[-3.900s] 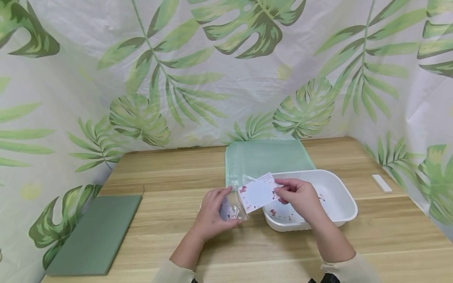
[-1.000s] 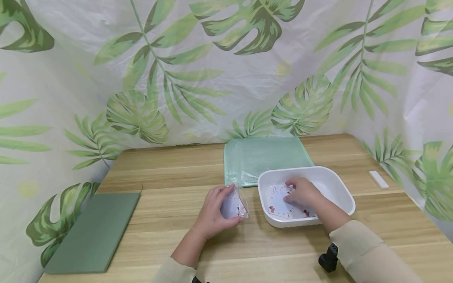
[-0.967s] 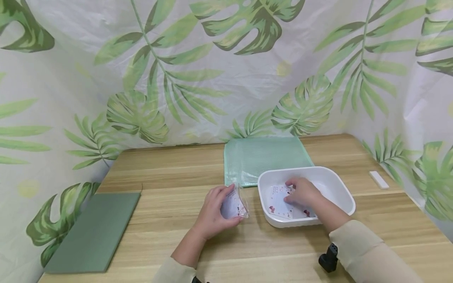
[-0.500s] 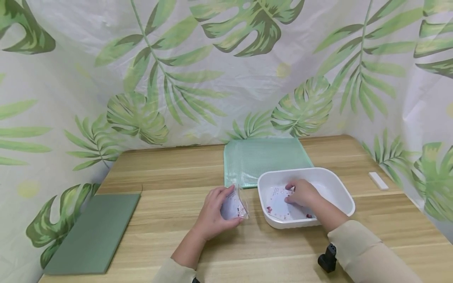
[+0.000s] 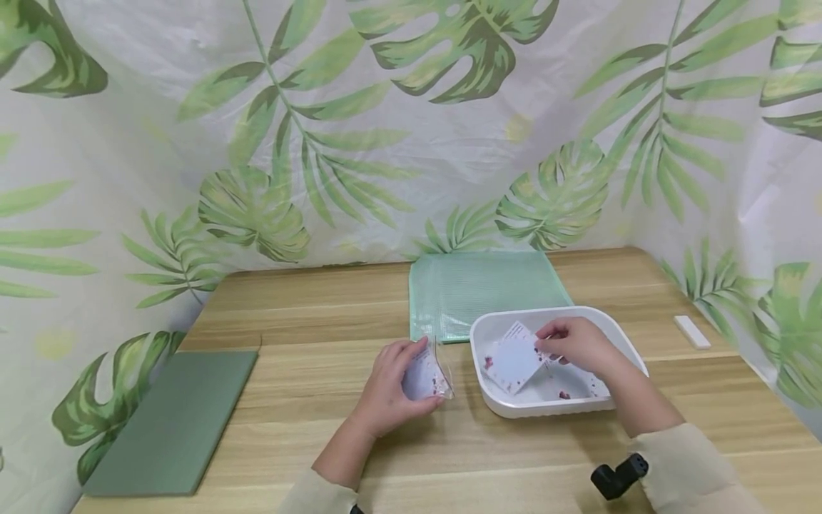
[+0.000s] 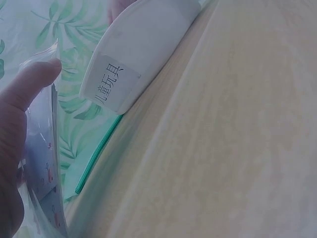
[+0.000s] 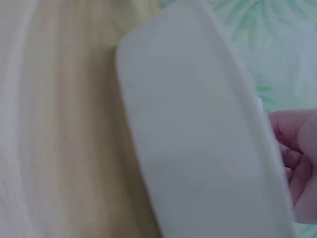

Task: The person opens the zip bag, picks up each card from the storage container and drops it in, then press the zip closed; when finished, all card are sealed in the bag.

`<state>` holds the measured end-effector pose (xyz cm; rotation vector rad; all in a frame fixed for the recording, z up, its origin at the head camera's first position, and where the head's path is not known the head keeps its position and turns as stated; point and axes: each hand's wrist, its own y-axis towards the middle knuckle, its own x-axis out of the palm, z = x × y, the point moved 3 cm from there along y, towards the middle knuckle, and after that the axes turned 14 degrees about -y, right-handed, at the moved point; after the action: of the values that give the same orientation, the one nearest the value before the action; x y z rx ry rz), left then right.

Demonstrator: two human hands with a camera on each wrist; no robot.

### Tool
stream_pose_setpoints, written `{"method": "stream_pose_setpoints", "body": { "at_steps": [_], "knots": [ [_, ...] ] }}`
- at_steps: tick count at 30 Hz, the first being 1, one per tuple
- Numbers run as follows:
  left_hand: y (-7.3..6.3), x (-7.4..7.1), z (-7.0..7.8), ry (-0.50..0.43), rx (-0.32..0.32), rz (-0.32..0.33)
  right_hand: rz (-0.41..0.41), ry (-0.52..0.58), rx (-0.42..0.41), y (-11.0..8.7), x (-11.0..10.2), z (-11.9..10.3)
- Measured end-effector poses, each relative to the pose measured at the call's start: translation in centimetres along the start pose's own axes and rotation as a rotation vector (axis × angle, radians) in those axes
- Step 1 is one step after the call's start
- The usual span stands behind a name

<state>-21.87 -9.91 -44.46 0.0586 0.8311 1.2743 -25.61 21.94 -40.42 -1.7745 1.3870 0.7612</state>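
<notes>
My left hand (image 5: 393,389) grips a clear plastic bag (image 6: 42,119) with printed cards (image 5: 422,373) inside, held above the table. Its thumb shows along the bag's edge in the left wrist view. My right hand (image 5: 581,346) pinches a white card (image 5: 514,360) with a red floral print by its right edge, tilted over the white plastic tub (image 5: 546,408). More printed card shows on the tub's floor under and beside it. In the right wrist view the tub's wall hides the held card almost wholly, and the curled fingers (image 7: 294,163) show past the rim.
Behind the tub lies a green mesh zip pouch (image 5: 484,285). A dark green board (image 5: 173,425) lies at the table's left side, and a small white bar (image 5: 692,332) at the right. A leaf-print sheet (image 5: 359,143) hangs round the table.
Earlier my right hand held a card at the bag's mouth, then reached down into the tub. Now it has risen slightly to the right, with a card lifted and tilted. My left hand keeps its place.
</notes>
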Motion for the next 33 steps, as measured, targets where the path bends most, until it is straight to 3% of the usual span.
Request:
{"method": "stream_pose_setpoints", "body": {
  "at_steps": [7,13,22,33],
  "knots": [
    [0.0,-0.1,0.1,0.002,0.003,0.002,0.116,0.17,0.011,-1.9,-1.9,-0.8],
    [-0.1,0.0,0.2,-0.004,-0.02,-0.004,0.233,0.327,-0.021,-3.3,-0.8,-2.7],
    [0.1,0.1,0.0,-0.003,-0.043,-0.017,0.242,0.489,-0.033,-4.2,2.2,-5.1],
    [0.1,0.1,0.1,0.012,-0.042,-0.009,0.212,0.507,-0.01,-4.1,3.0,-5.5]
  ]
}}
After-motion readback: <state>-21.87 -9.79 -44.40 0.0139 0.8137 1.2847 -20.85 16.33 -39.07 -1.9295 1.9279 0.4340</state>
